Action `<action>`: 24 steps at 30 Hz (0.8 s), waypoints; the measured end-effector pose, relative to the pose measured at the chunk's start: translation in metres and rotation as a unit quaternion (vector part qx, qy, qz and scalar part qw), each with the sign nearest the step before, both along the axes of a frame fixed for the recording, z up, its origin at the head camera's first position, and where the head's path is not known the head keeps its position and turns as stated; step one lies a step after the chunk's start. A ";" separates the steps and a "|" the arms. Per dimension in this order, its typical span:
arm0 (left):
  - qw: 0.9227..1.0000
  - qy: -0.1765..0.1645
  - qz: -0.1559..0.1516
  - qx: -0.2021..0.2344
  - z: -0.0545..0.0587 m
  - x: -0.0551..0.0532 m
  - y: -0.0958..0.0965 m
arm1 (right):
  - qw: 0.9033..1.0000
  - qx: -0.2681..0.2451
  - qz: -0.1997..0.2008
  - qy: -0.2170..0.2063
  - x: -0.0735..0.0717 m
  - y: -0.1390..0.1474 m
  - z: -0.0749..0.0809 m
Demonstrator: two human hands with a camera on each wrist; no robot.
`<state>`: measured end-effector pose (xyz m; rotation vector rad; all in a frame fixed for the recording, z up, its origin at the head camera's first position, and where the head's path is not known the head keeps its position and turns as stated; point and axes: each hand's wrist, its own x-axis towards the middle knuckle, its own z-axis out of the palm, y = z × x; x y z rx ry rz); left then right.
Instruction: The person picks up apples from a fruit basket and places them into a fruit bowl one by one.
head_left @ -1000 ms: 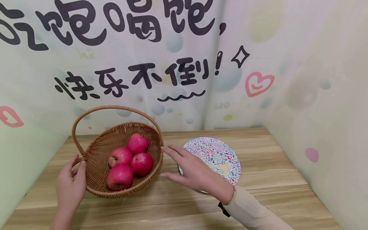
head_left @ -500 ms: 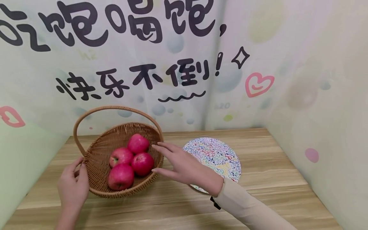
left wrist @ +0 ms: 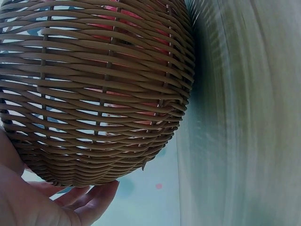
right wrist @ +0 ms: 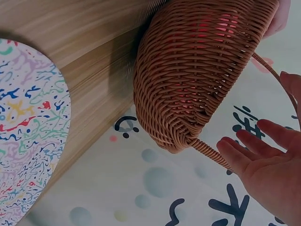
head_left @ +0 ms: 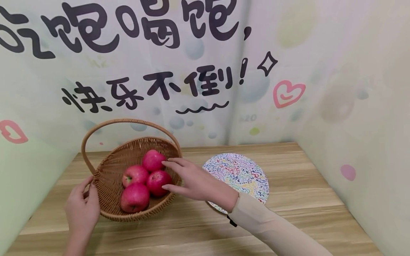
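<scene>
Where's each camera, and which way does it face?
Head: on the head, facing forward and down at the basket, apples and patterned disc; left hand, right hand and sleeve show.
Left wrist: on that wrist, facing the basket's woven outside; the left hand partly shows.
Right wrist: on that wrist, facing basket and disc; right hand shows, plus, apparently, some left hand.
Both wrist views share the basket.

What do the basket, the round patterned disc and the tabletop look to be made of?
Basket: probably wicker, perhaps a synthetic imitation; brown strands interlace with gaps between, softly glossy.
Disc: unclear, perhaps coated board or plastic; its white face looks smooth, with multicoloured squiggles.
Tabletop: wood or wood-effect laminate; streaked pale-brown grain, smooth-looking finish.
</scene>
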<state>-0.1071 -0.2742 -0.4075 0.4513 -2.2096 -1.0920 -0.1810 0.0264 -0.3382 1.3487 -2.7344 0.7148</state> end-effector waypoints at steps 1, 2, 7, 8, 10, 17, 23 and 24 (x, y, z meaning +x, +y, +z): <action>1.000 0.001 0.001 -0.001 0.000 0.000 0.000 | 1.000 0.001 0.003 0.000 -0.001 -0.002 0.000; 1.000 0.003 0.002 -0.003 -0.001 0.000 0.000 | 1.000 0.002 0.005 0.003 -0.002 -0.003 0.000; 1.000 0.009 0.004 -0.006 -0.001 0.000 -0.001 | 1.000 0.009 0.011 0.000 -0.007 -0.011 -0.001; 1.000 0.008 0.003 -0.004 -0.001 0.000 -0.001 | 1.000 0.011 0.009 -0.001 -0.008 -0.013 -0.001; 1.000 0.009 0.003 -0.001 -0.001 0.000 -0.001 | 1.000 0.008 0.011 -0.012 -0.009 -0.015 -0.001; 1.000 0.014 0.001 0.002 0.000 0.001 0.000 | 0.999 0.000 0.010 -0.042 -0.014 -0.022 -0.002; 1.000 0.008 0.001 0.005 0.001 0.000 0.001 | 0.999 0.005 0.009 -0.051 -0.019 -0.026 -0.004; 1.000 0.008 0.001 0.006 0.002 0.000 0.001 | 0.999 0.005 0.008 -0.053 -0.021 -0.026 -0.004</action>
